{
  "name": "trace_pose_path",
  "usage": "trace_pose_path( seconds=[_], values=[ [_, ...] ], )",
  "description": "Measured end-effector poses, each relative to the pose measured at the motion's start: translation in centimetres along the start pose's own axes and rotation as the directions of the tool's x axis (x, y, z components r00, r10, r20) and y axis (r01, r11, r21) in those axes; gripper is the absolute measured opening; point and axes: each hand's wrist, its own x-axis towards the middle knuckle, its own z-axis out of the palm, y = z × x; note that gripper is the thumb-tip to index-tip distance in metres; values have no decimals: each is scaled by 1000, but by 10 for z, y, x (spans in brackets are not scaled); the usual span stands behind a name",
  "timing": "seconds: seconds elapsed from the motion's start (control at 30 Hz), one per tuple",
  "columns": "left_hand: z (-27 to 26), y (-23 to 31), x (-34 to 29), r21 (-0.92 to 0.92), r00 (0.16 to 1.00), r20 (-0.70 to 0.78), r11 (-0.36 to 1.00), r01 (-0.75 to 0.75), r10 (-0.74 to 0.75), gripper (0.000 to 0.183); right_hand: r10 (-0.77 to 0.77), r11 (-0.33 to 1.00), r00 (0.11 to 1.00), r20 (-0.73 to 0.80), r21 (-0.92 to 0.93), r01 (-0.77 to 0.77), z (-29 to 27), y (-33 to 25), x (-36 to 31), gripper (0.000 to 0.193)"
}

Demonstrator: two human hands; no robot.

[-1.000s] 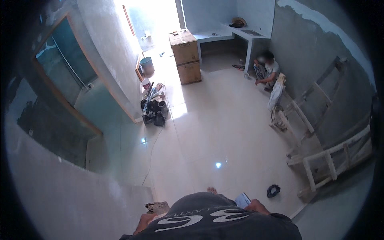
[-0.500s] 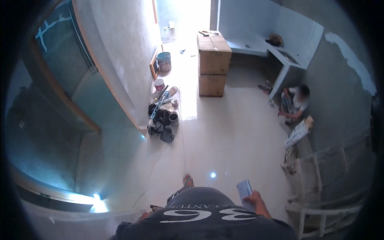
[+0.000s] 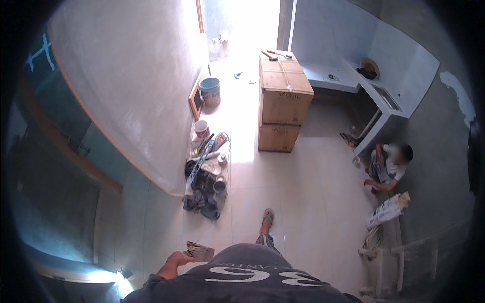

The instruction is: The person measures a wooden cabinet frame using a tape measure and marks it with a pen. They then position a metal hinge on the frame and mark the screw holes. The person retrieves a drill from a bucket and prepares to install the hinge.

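The flat piece [image 3: 199, 251] was mottled brown and black. The shirt [image 3: 187, 288] was charcoal with white print, the trouser leg [image 3: 267, 241] dark with pale stripes. The cartons [image 3: 284, 108] were brown, the bucket [image 3: 210, 96] blue-rimmed and blotched, the counter [image 3: 317, 76] whitish, the floor [image 3: 308, 202] cream.

Flat, mottled brown piece [image 3: 200, 251] in the left grip [image 3: 177, 259]

Left of the boxes [image 3: 285, 108] are a bucket [image 3: 210, 96] and tub [image 3: 201, 129], right a counter [image 3: 318, 76] bearing a hat [image 3: 370, 67], on top tools [image 3: 269, 56]. Before the boxes are, leftward, a flat piece [image 3: 198, 251] in the left hand [image 3: 177, 260], rightward, a person [image 3: 396, 170]
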Motion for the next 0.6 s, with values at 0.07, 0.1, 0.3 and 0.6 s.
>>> trace_pose_path(
  seconds=[0.07, 0.1, 0.3, 0.6],
  values=[
    [-40, 24, 29, -76, 999, -36, 997, -29, 26, 79, 2, 1000, 1000, 6, -8, -1, -17, -37, 38, 78],
    [-53, 39, 43, -57, 992, -52, 992, -115, 112, 80, 4, 1000, 1000, 3, -17, -4, -30, -59, 53, 78],
    [-178, 140, 74, -149, 953, -271, 984, 94, -132, 79, -151, 981, 988, 19, -121, 152, -132, -201, 163, 74],
    [-375, 292, 97, -332, 883, -300, 907, 259, -362, 88, -553, 694, 809, -199, 427, 580, -378, -559, 213, 45]
  ],
)
